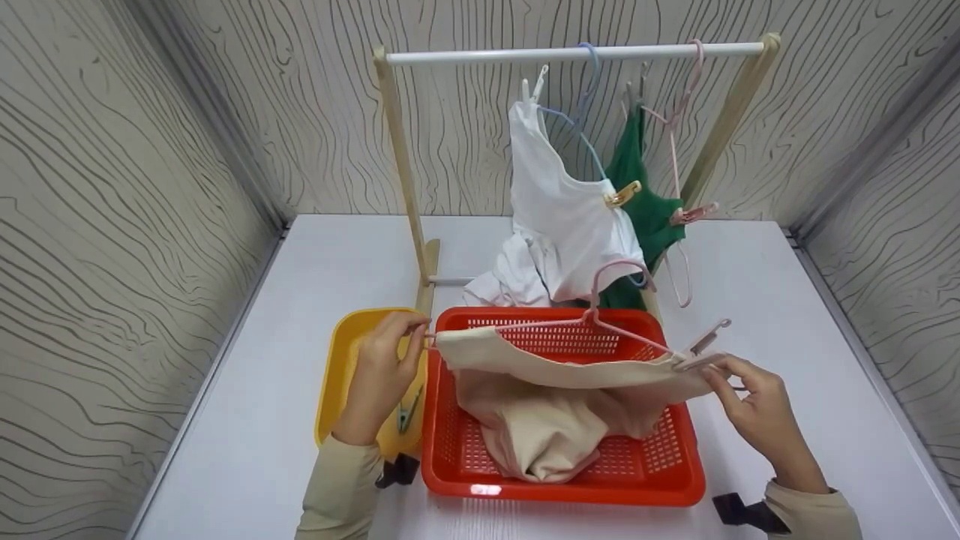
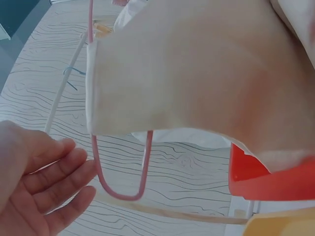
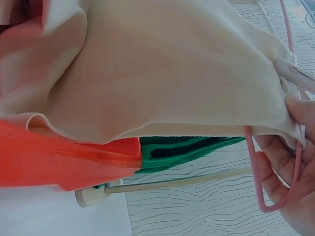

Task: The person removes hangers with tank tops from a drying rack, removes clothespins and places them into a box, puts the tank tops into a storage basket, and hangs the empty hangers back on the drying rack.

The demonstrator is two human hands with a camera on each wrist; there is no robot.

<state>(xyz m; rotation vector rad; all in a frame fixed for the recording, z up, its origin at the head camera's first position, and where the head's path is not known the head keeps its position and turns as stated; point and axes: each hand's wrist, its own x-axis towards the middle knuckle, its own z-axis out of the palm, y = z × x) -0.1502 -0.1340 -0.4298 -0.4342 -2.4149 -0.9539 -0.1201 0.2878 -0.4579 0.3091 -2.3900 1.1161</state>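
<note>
One beige garment (image 1: 551, 405) on a pink hanger (image 1: 591, 316) stretches crosswise, its long axis running from the left hand (image 1: 379, 375), whose loosely extended fingers are just beside the hanger's bare end, to the right hand (image 1: 759, 403), which pinches the opposite shoulder beside a pale clothespin (image 1: 694, 361).

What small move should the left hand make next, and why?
Probably the left hand should take the green peg from the yellow tray. The beige top has a pale peg at the shoulder that the right hand holds, but none shows at the other, while the hanging white top has pegs at both.
</note>
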